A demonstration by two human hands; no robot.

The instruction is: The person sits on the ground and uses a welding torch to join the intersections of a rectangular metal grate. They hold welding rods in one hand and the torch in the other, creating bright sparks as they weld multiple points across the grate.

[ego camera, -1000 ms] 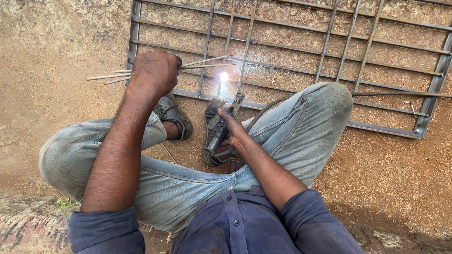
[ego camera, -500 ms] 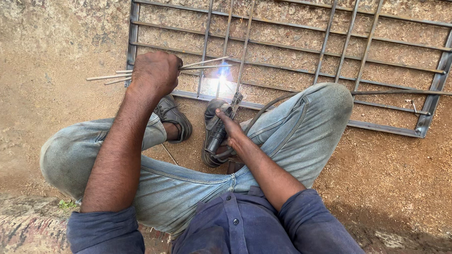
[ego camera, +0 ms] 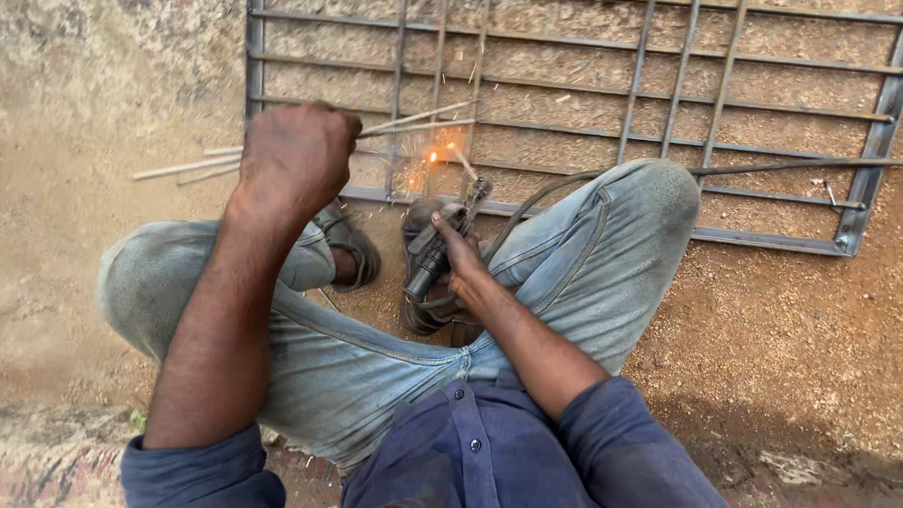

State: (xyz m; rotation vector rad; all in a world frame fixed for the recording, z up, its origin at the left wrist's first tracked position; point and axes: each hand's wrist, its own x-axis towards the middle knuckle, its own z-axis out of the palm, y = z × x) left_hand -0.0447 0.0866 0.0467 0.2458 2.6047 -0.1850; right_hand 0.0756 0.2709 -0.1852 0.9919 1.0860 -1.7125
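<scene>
Head view, looking down on a person squatting on sandy ground before a grey metal grille [ego camera: 880,149] that lies flat on the dirt. Left hand [ego camera: 295,158] raised over the left knee, fist closed around a bundle of thin welding rods [ego camera: 189,165]; the rods stick out on both sides of the fist, bare ends pointing left over the sand and the other ends reaching right over the grille's lower bars. Right hand [ego camera: 461,259] low between the knees, fingers wrapped tight about the dark handle of an electrode holder [ego camera: 442,249]. A short rod [ego camera: 465,164] clamped in the holder's head angles up and to the left toward the grille's bottom rail. Small orange glow with a few sparks [ego camera: 430,163] sits on the bars just left of that rod's tip; whether the tip touches the metal cannot be told. A dark cable [ego camera: 775,165] runs from the holder, arcs over the right knee and trails off to the right across the grille. Both feet in worn sandals [ego camera: 357,251] planted just short of the grille's near rail, holder between them. Faded blue jeans, dark blue shirt with sleeves pushed up to the elbows.
</scene>
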